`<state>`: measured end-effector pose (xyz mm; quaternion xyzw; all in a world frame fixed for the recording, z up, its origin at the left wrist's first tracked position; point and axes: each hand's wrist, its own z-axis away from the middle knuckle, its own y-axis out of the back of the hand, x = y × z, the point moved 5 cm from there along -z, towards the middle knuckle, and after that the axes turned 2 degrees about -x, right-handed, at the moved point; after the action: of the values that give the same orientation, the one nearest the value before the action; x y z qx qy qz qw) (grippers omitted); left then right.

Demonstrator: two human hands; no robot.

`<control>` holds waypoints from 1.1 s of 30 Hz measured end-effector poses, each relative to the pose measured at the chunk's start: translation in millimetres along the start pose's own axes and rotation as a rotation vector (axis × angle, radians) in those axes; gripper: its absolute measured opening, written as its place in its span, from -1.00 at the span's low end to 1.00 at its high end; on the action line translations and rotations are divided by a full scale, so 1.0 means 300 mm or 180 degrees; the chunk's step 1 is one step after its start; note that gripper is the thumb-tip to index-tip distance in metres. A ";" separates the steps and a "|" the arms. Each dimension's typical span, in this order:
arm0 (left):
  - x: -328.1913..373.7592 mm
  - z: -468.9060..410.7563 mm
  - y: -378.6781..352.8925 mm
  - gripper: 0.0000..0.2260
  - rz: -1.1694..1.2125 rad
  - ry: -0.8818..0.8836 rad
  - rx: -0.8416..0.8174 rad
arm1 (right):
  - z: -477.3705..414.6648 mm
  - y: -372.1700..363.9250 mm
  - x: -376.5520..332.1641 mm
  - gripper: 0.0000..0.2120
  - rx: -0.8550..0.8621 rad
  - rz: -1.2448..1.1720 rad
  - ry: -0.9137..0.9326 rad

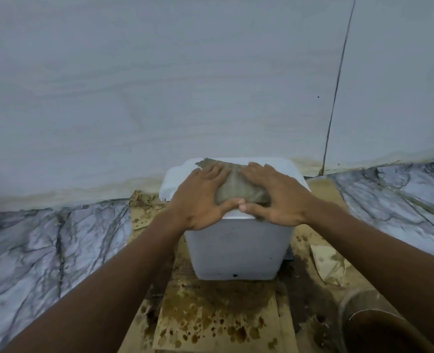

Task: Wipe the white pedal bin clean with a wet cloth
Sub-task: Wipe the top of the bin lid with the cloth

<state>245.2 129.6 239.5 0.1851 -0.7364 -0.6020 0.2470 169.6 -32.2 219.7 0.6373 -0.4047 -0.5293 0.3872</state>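
The white pedal bin stands on stained cardboard against the wall, its lid closed. A grey-green cloth lies spread flat on the lid. My left hand presses on the cloth's left side and my right hand on its right side. Both palms are flat with fingers spread forward, and the two thumbs meet at the lid's front edge. The bin's front wall shows a few dark specks. The pedal is not visible.
Wet, brown-stained cardboard covers the marbled floor under and in front of the bin. A brown round container sits at the lower right. A pale wall rises directly behind the bin, with a thin dark cable running down it.
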 end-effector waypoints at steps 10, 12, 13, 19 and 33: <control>-0.163 0.066 0.001 -0.25 0.0545 0.0046 0.0184 | -0.096 0.002 -0.153 -0.22 -0.0200 0.0347 -0.0003; -0.168 0.069 0.000 -0.24 0.0547 0.0005 0.0173 | -0.104 -0.044 -0.160 -0.28 -0.0281 0.0370 0.0051; -0.167 0.070 -0.003 -0.26 0.0562 0.0003 0.0166 | -0.101 -0.055 -0.148 -0.29 -0.0297 0.0448 0.0111; -0.179 0.066 -0.033 -0.38 0.0549 0.0016 0.0171 | 0.010 0.023 0.055 -0.33 -0.0335 0.0334 -0.0054; -0.181 0.103 -0.052 -0.34 0.0411 -0.0032 0.0756 | -0.008 -0.065 -0.070 -0.30 -0.0064 0.1072 -0.0085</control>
<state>270.7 181.9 211.9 0.1622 -0.8141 -0.4944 0.2580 171.6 -5.4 209.8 0.5494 -0.5056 -0.4694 0.4713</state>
